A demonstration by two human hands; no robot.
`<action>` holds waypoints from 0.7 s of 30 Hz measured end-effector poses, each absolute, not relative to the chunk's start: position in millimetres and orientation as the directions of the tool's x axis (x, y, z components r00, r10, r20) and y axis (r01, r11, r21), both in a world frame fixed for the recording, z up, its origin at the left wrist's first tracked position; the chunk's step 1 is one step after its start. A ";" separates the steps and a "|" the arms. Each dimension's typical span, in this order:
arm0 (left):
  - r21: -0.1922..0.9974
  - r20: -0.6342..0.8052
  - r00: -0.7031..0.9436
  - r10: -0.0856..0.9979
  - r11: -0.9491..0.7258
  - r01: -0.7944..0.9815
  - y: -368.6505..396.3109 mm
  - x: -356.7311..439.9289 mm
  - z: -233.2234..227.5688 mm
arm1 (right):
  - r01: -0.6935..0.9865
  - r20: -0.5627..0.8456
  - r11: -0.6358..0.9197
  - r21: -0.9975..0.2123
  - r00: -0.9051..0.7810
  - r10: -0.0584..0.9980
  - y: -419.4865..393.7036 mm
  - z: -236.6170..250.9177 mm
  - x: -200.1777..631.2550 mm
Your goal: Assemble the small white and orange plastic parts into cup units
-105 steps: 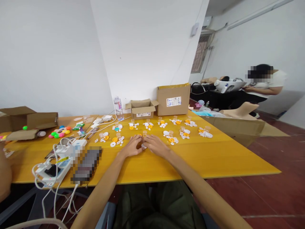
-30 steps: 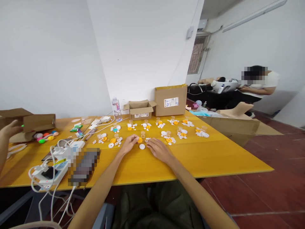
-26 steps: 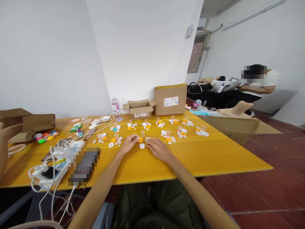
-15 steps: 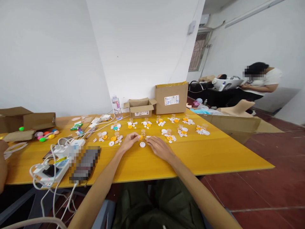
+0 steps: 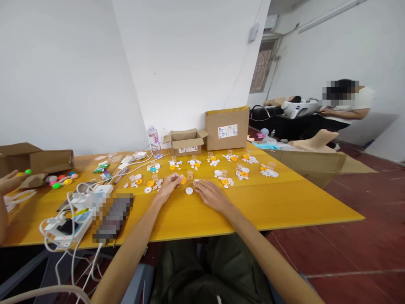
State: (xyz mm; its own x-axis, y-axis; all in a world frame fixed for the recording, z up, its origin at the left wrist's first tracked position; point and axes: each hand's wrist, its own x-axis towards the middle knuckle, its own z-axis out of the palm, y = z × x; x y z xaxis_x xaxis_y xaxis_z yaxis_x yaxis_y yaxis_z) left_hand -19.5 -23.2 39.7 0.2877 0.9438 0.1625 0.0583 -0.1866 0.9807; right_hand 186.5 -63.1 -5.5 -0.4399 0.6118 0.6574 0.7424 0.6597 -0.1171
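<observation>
A pixelated patch (image 5: 113,218) hides something on the surface's near left. The small white and orange parts (image 5: 223,179) are too tiny to tell apart. Another person's hand (image 5: 9,180) is cut off by the left edge. The seated person's face is blurred out.

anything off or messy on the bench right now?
Nothing spilled or broken. Small parts sit in tidy clusters on the yellow table. The only untidy spot is the tangle of white cables around the power strip, trailing over the table's near edge.
</observation>
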 end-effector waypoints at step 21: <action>0.954 0.142 0.399 0.906 -0.233 0.191 -24.9 -14.2 37.7 | 0.732 0.582 0.666 -0.143 -0.483 0.655 -65.5 -0.3 184.9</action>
State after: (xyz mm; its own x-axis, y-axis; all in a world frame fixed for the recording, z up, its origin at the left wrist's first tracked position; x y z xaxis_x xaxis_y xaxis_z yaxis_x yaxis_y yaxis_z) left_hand -14.2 -24.9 37.7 0.3988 0.9060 0.1420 0.1906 -0.2333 0.9535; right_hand 184.9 -65.5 -0.3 -0.4827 0.6545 0.5819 0.7318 0.6664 -0.1426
